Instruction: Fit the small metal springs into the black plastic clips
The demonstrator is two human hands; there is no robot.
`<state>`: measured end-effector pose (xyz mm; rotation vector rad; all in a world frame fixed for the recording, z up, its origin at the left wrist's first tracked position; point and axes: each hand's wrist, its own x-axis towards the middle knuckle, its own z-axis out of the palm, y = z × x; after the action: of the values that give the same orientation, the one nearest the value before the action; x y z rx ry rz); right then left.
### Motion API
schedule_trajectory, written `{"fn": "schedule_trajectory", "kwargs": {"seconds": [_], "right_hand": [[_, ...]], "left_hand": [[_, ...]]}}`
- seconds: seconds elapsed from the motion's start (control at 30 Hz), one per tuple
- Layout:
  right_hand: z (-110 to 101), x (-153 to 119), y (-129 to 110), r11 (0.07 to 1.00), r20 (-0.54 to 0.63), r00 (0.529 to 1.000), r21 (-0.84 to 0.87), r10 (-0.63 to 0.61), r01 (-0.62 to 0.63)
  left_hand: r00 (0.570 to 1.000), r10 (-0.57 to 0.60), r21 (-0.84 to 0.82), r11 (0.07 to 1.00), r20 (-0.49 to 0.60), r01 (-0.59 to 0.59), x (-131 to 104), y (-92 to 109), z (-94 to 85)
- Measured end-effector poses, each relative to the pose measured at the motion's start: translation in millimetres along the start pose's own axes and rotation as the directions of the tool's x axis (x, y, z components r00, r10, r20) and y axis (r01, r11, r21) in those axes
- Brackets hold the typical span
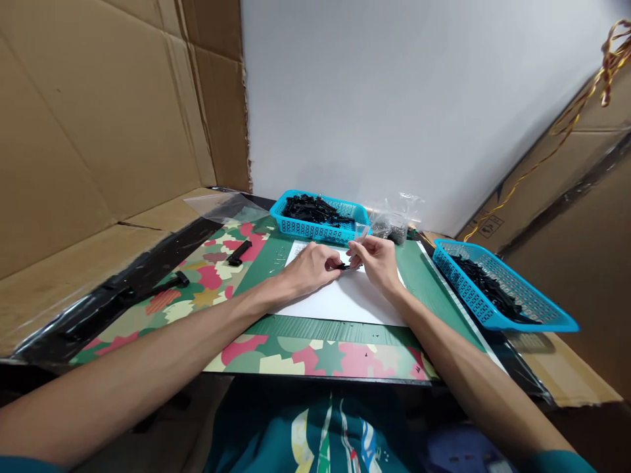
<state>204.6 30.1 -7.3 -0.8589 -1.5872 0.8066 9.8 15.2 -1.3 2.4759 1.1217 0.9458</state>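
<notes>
Above a white sheet of paper [340, 299], my left hand [310, 269] pinches a small black plastic piece [343, 267] between thumb and fingertips. My right hand [378, 261] is closed just to its right, its fingertips close to the same piece. A thin, pale, see-through item [361, 232] sticks up from the right fingers; its kind is unclear. Behind the hands stands a blue basket [315, 228] heaped with black plastic parts [315, 210]. Whether the right fingers touch the black piece cannot be made out.
Another blue basket [552, 315] of black parts stands at the right. Clear bags [394, 226] with small dark contents sit beside the back basket. Two black tools [240, 253] lie on the patterned mat [207, 279] at left. Cardboard [98, 98] walls the left side; twisted wires [572, 125] hang right.
</notes>
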Motion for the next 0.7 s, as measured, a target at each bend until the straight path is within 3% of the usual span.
{"fn": "schedule_trajectory", "kwargs": {"seconds": [0.7], "right_hand": [[2.3, -5.4, -0.6, 0.980, 0.025, 0.996, -0.180, -0.082, 0.085]], "left_hand": [[1.000, -0.006, -0.066, 0.998, 0.008, 0.007, 0.7, -0.2, 3.2]]}}
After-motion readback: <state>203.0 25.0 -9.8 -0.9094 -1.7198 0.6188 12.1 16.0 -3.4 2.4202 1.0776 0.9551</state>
